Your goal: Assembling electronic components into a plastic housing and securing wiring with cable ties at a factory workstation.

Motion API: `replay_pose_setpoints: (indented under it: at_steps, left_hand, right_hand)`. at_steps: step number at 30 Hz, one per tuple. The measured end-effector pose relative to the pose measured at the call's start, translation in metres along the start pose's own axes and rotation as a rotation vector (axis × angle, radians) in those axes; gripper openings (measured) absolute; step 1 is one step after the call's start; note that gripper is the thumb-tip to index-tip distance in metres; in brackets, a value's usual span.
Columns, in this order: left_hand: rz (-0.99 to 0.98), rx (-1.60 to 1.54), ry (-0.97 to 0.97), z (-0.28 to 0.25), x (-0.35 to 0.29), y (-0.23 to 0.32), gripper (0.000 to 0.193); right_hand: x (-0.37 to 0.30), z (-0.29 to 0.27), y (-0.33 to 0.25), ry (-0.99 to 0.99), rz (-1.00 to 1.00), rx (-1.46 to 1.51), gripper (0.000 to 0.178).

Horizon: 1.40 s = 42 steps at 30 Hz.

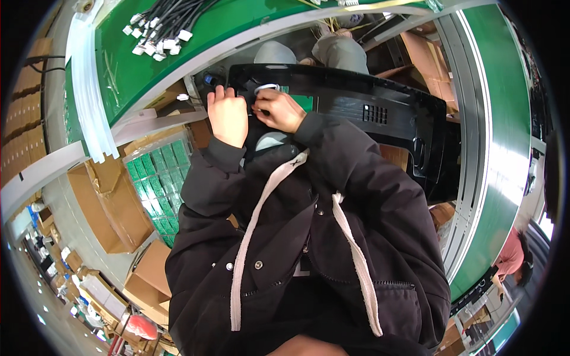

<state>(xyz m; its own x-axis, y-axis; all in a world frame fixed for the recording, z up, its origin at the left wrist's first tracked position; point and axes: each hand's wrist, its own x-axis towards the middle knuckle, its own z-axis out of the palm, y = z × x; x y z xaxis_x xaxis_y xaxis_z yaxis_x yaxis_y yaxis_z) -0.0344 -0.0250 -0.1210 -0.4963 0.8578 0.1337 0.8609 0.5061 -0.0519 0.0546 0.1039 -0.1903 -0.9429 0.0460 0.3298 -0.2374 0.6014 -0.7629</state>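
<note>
A long black plastic housing (380, 98) lies across in front of me, with a slotted grille near its middle. At its left end my left hand (228, 118) is bent over the edge, fingers close together; its thumb is hidden. My right hand (281, 111) is just to the right, over the same end of the housing. Its thumb and fingers are drawn together in a pinch, and what lies between them is too small to make out. Touching or just beyond those fingers is a white curved piece (267, 88). A green circuit board (301, 102) sits in the housing beside my right wrist.
Black cables with white connectors (163, 35) lie on the green worktop (237, 26) at the far left. A tray of green boards (159, 178) stands beside cardboard boxes (110, 207) at left. A green conveyor (496, 118) runs along the right, with another person (513, 258) beyond it.
</note>
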Motion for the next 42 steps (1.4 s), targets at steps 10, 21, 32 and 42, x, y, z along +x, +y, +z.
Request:
replay_pose_setpoints:
  at_steps: [10,21,32,42]
  left_hand:
    - [-0.079,0.075,-0.025,0.021,-0.005,0.004,0.012]
    - [-0.035,0.069,-0.048,0.027,-0.004,0.001,0.01]
    - [0.03,0.046,-0.046,0.013,-0.006,-0.003,0.006]
    - [-0.014,0.226,0.068,0.033,-0.005,0.013,0.007]
  right_hand:
    - [0.005,0.012,0.009,0.047,0.037,0.044,0.011]
    - [0.008,0.013,0.004,0.059,0.075,0.03,0.011]
    - [0.009,0.015,0.009,0.054,0.09,-0.017,0.009]
    - [0.012,0.017,0.013,0.024,0.056,-0.107,0.009]
